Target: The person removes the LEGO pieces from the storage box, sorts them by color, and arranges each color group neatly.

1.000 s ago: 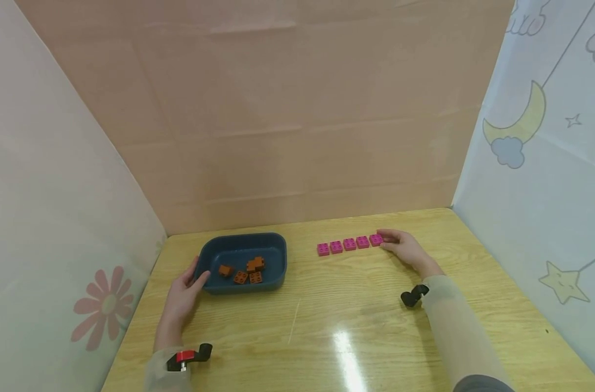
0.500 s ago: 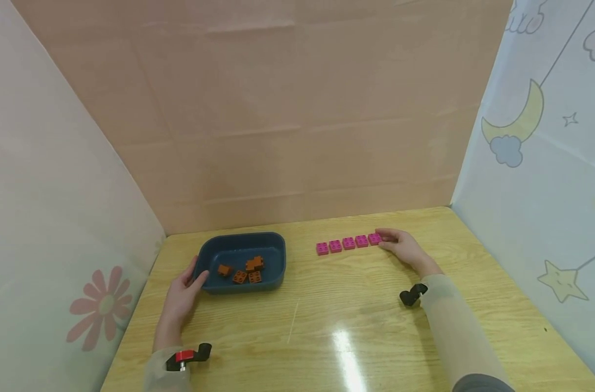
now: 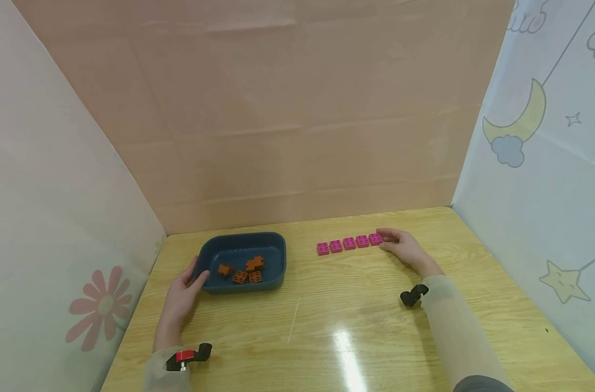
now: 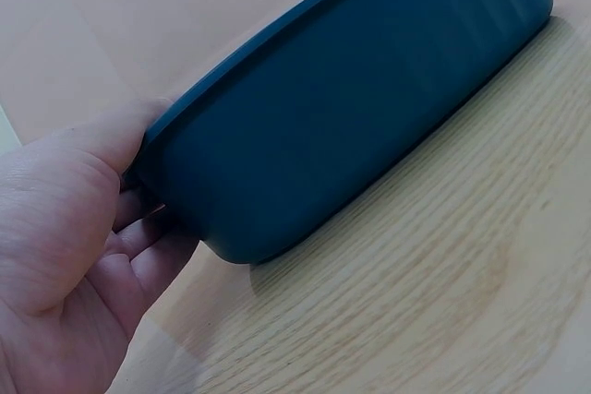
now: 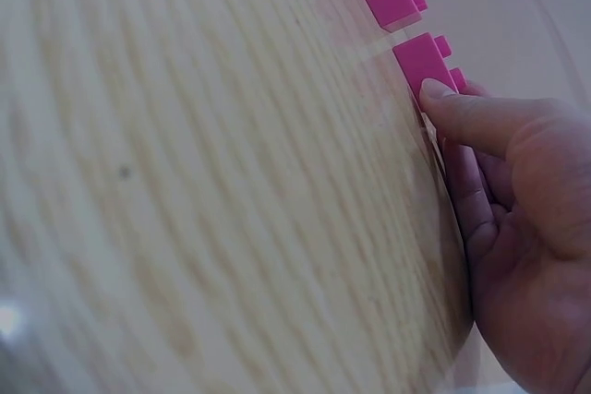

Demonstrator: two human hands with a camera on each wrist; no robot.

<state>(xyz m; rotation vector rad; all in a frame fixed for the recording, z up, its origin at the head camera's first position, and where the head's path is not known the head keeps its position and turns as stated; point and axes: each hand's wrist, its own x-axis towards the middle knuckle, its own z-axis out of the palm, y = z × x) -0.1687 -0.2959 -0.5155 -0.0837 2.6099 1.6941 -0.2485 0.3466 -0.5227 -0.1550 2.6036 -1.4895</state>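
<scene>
On the left of the table, my left hand grips the near left corner of a dark blue tray, thumb over the rim and fingers against the outer wall. Several orange toy bricks lie loose inside the tray. Towards the right, a row of several pink toy bricks stands studs up, with small gaps between them. My right hand pinches the rightmost pink brick between thumb and fingers at the row's end. The fingertips behind that brick are partly hidden in the right wrist view.
The wooden table runs to a tan backdrop at its far edge. White patterned sheets close off the sides. Each wrist carries a black camera mount. Glare shows on the table near the front.
</scene>
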